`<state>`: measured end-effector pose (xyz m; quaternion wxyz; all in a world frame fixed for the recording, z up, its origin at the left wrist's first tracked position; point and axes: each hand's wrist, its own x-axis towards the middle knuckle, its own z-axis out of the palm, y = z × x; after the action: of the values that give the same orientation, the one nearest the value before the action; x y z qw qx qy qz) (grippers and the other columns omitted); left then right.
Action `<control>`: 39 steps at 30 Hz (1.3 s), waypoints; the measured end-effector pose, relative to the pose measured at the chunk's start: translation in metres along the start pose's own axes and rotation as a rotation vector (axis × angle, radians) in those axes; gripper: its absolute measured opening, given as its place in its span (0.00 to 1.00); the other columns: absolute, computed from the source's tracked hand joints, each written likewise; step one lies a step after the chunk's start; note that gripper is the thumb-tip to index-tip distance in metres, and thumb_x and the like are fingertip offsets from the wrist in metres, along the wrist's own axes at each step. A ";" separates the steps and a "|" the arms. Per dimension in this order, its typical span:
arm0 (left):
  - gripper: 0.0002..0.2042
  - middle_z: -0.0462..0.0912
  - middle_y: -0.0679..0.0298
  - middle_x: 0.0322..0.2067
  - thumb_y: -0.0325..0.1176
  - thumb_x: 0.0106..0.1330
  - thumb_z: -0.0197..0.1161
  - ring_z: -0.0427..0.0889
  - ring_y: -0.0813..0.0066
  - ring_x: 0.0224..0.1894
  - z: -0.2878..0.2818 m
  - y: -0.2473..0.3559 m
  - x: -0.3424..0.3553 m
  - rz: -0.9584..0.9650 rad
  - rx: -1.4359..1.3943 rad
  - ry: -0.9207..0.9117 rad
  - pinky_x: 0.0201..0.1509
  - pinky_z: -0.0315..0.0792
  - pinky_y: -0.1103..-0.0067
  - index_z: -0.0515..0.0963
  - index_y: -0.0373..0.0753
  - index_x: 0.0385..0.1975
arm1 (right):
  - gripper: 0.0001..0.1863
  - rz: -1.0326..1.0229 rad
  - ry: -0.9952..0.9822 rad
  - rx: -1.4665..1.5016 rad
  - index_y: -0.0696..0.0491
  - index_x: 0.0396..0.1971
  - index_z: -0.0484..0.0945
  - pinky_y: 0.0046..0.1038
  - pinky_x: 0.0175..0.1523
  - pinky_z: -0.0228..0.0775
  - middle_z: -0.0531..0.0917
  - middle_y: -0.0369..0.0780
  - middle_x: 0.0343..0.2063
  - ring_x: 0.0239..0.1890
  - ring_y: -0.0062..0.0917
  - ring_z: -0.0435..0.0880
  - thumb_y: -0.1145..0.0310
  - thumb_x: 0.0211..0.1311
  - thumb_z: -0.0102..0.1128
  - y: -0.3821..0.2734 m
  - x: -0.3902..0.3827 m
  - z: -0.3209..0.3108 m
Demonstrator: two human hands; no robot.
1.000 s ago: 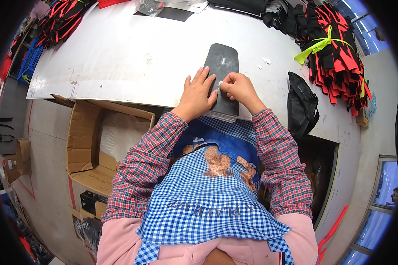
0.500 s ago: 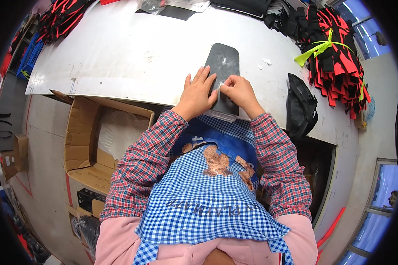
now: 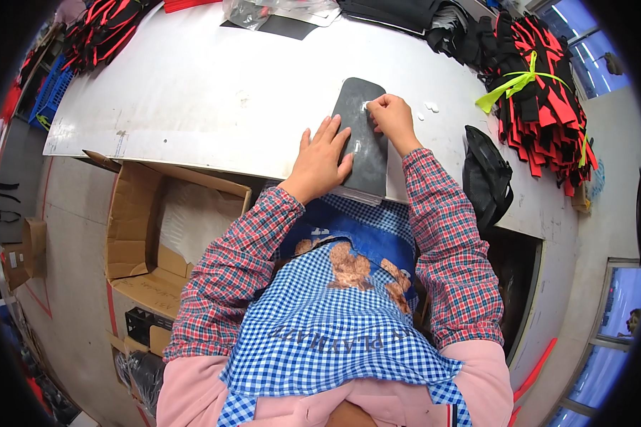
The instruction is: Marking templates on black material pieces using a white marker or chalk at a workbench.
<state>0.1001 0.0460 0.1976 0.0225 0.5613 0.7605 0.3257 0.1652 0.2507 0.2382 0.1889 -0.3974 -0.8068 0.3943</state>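
Note:
A dark grey flat panel with rounded far corners (image 3: pixel 367 160) lies at the table's near edge, its long side pointing away from me. Thin layers show along its near end. My left hand (image 3: pixel 319 158) rests flat on its left edge, fingers stretched and apart. Over the panel's upper right part, my right hand (image 3: pixel 394 119) is closed in a pinch on a small white piece (image 3: pixel 366 106), whose kind I cannot make out. Pale smudges mark the panel's surface. Small white bits (image 3: pixel 432 107) lie on the table to the right of it.
A black fabric pouch (image 3: pixel 486 174) lies at the right. Behind it stands a bundle of black and red strips (image 3: pixel 541 107) tied with a yellow-green band. Clear plastic bags (image 3: pixel 281 10) are at the back. An open cardboard box (image 3: pixel 132 220) sits below the table's edge at left.
My right hand has moved away from me along the panel, from its middle to its upper right part, still pinching. My left hand has stayed on the left edge, shifting slightly.

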 end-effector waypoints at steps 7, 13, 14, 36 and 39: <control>0.25 0.59 0.49 0.72 0.41 0.70 0.55 0.54 0.51 0.76 -0.002 0.001 -0.002 -0.002 0.012 0.002 0.75 0.48 0.50 0.68 0.38 0.65 | 0.16 -0.010 0.014 -0.140 0.57 0.23 0.82 0.27 0.29 0.77 0.84 0.41 0.17 0.18 0.27 0.84 0.58 0.55 0.64 -0.005 0.013 0.004; 0.26 0.59 0.49 0.72 0.41 0.70 0.55 0.54 0.52 0.76 -0.003 0.008 -0.005 -0.021 0.054 -0.029 0.75 0.48 0.50 0.68 0.39 0.66 | 0.17 0.059 -0.171 -0.121 0.57 0.22 0.83 0.32 0.34 0.78 0.84 0.43 0.18 0.21 0.30 0.84 0.56 0.53 0.65 0.001 0.019 -0.002; 0.26 0.59 0.49 0.72 0.41 0.70 0.55 0.54 0.52 0.76 -0.003 0.008 -0.005 -0.018 0.053 -0.029 0.75 0.48 0.50 0.68 0.39 0.66 | 0.17 0.065 -0.142 -0.101 0.57 0.22 0.83 0.33 0.35 0.78 0.84 0.42 0.19 0.22 0.31 0.84 0.55 0.52 0.65 0.003 0.018 -0.002; 0.30 0.55 0.46 0.73 0.42 0.65 0.59 0.51 0.52 0.77 0.014 0.006 -0.008 0.006 -0.119 0.011 0.73 0.51 0.45 0.68 0.34 0.65 | 0.11 -0.237 0.091 0.081 0.56 0.29 0.75 0.23 0.37 0.67 0.76 0.32 0.25 0.29 0.17 0.71 0.65 0.67 0.63 0.091 -0.028 -0.011; 0.30 0.55 0.45 0.73 0.42 0.65 0.58 0.50 0.53 0.78 0.013 0.002 -0.010 0.003 -0.124 0.017 0.74 0.50 0.46 0.68 0.33 0.65 | 0.11 -0.240 0.100 0.054 0.56 0.30 0.75 0.23 0.37 0.66 0.76 0.33 0.26 0.29 0.18 0.72 0.65 0.68 0.63 0.072 -0.036 -0.004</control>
<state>0.1104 0.0441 0.1851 0.0501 0.5572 0.7382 0.3769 0.2255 0.2515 0.1842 0.2854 -0.3118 -0.8273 0.3701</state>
